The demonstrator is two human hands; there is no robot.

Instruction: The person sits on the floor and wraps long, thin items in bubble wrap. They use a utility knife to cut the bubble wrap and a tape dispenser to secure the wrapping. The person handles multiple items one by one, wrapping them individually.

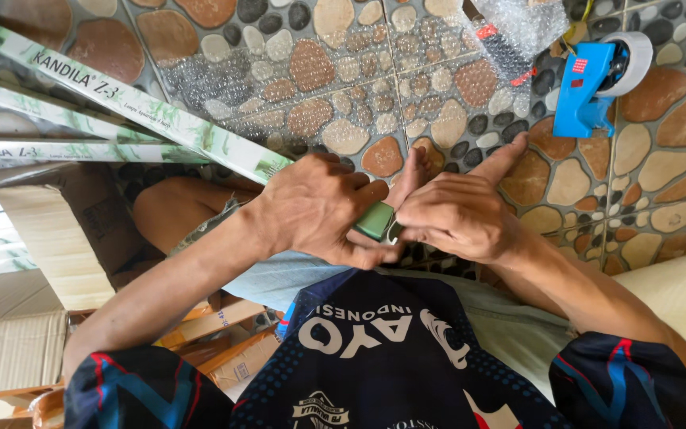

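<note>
Long boxes (121,99), pale with green leaf print, ran diagonally across the upper left, one end reaching down toward the left hand. Below them stood cardboard cartons (49,238), with more cardboard (224,349) lower down near the person's left arm.

The floor (660,159) was tiled in a pebble pattern of brown, cream and dark stones. A sheet of bubble wrap (319,87) lay flat over it at upper centre, and a bunched piece of bubble wrap covered a dark item with red trim (510,40) further right; its kind could not be determined.

The left hand (315,206) was curled around a small green block (376,221), fingers folded over its left end. The block sat at centre frame, above the person's lap, between both hands. The right hand (458,214) touched the block's right end, fingers bent inward and thumb raised; how firmly it gripped could not be told. A bare foot (410,171) showed just behind the hands.

A blue tape dispenser (597,79) with a white roll lay on the floor at upper right, well apart from the hands.
</note>
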